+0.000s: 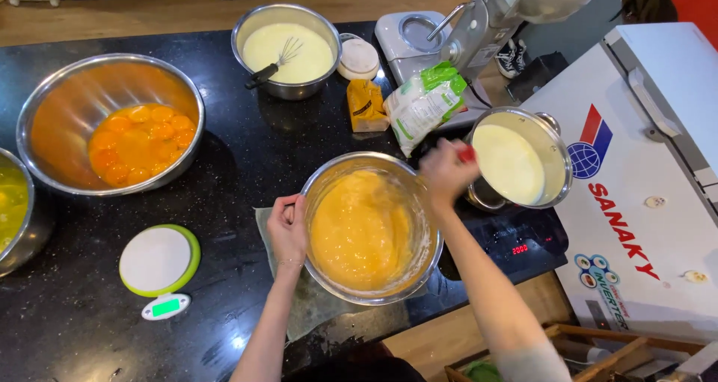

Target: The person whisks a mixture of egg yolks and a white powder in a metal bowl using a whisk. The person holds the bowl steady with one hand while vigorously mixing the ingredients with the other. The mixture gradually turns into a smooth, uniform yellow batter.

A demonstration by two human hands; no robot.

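Far-left bowl (pixel 13 210) cut off; whisk blurred

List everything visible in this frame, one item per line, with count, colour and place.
batter bowl: 1, steel with yellow batter, centre, on a grey cloth
yolk bowl: 1, steel, orange yolks, left
whisk bowl: 1, steel, pale cream, top centre, black-handled whisk inside
edge bowl: 1, steel, yellow-green contents, far left, cut off
pot: 1, steel, tilted, white liquid, right of centre
scale: 1, white and green, lower left
pouches: 2, orange and white-green, top centre
stand mixer: 1, white-grey, top right
chest freezer: 1, white, right
countertop: 1, black
left hand: on batter bowl's rim
right hand: gripping a red handle beside the pot
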